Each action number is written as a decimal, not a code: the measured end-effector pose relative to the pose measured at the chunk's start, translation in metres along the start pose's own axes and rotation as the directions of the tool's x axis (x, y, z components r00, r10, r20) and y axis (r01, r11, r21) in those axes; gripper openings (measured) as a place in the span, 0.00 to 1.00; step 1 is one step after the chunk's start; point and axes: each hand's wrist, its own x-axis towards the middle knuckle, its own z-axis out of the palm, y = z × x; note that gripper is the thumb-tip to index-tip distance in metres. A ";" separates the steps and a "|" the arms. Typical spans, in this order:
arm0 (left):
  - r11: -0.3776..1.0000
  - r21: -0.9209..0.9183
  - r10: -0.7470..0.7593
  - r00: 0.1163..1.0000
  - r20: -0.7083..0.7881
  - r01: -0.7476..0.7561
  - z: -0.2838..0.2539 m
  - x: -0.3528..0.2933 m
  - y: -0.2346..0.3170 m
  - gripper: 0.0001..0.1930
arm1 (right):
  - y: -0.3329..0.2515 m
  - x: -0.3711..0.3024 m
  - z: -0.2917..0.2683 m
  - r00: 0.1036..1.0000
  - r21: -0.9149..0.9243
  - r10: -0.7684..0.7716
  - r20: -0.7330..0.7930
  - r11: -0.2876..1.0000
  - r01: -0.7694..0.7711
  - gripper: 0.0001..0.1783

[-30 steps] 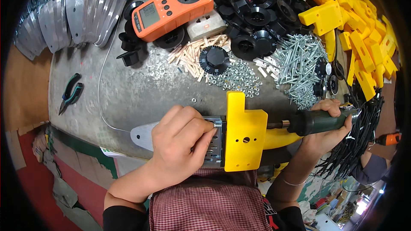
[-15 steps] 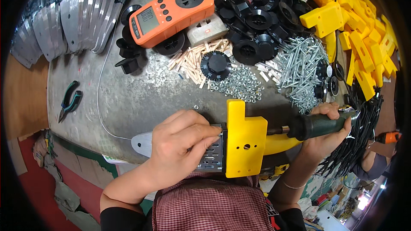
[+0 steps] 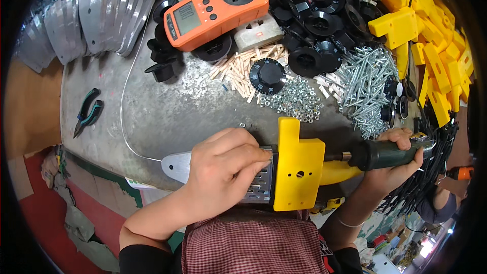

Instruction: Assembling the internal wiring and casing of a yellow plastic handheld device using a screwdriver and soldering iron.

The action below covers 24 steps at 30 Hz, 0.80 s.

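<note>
A yellow plastic housing with a yellow handle on its right side sits in front of me at the bench edge. On its left it meets a slotted metal bracket, and a long grey metal blade reaches out further left. My left hand lies over the bracket, thumb and fingertips pinched at its edge beside the housing; whatever they pinch is hidden. My right hand is wrapped round a dark green power screwdriver, held level, its bit pointing left at the housing.
Behind the housing lie hex nuts, screws, pale small rods and black dials. An orange power meter stands behind them. Pliers are at left, metal blades far left, yellow housings far right, black cables at right.
The bench and everything on it appear slightly further right in the view. Both hands keep nearly the same places against the housing, bracket and screwdriver.
</note>
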 end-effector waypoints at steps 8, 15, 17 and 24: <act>0.830 0.494 0.239 0.965 0.106 -0.260 -0.038 0.021 -0.003 0.08 | -0.030 -0.014 0.015 0.978 -0.007 -0.134 0.161 0.991 0.137 0.21; 0.415 0.629 0.261 0.748 0.610 -0.658 -0.033 0.042 0.001 0.07 | -0.042 -0.039 0.007 0.984 0.024 -0.101 0.145 0.995 0.099 0.22; 0.454 0.606 0.280 0.750 0.599 -0.653 -0.033 0.049 0.002 0.05 | -0.039 -0.046 0.005 0.987 0.012 -0.119 0.107 0.993 0.118 0.23; 0.861 0.421 0.169 0.941 0.293 -0.286 -0.023 -0.004 0.035 0.07 | -0.025 -0.062 0.003 0.988 -0.044 -0.141 -0.058 0.989 0.139 0.22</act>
